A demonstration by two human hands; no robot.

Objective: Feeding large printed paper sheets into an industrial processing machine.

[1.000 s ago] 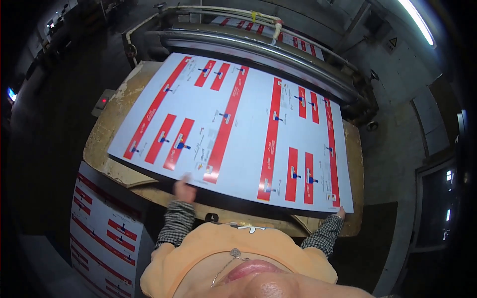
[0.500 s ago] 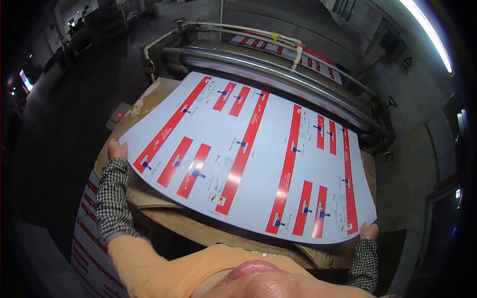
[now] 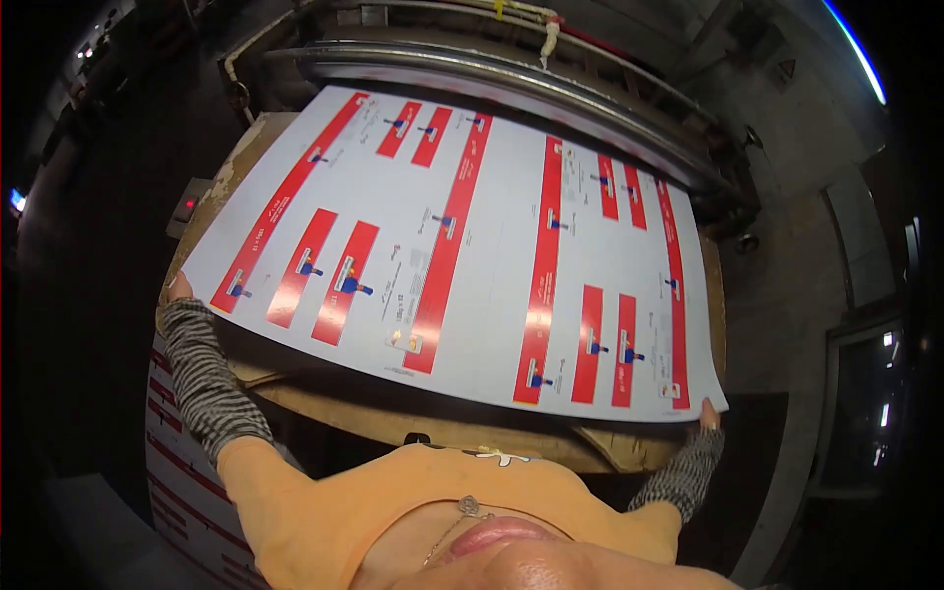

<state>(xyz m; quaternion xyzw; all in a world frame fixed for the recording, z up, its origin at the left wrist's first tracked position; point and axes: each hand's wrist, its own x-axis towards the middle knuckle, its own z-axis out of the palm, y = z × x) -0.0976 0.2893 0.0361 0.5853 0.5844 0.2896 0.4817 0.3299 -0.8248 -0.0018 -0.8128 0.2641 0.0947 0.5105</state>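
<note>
Seen from above the person's head, a large printed sheet was held stretched out between both arms. The sheet was white and glossy, covered with long red bars, shorter red blocks and small blue marks, and it lay tilted across most of the view, above a worn wooden table whose front edge showed beneath it.

The left hand gripped the sheet's lower left corner. Only a few fingers showed past the paper's edge, closed on it; how the hidden fingers lay could not be told. The left forearm wore a grey-and-black striped sleeve.

The right hand held the sheet's lower right corner. Just the tips of the hand showed under the corner, pinching the edge; the rest was covered by the paper and a matching striped cuff.

The far edge of the sheet reached up to a long shiny metal roller on a machine at the back. At the lower left, beside the table, stood a stack of similar red-and-white printed sheets. A small box with a red light sat at the table's left side. The person wore an orange top at the bottom of the view.
</note>
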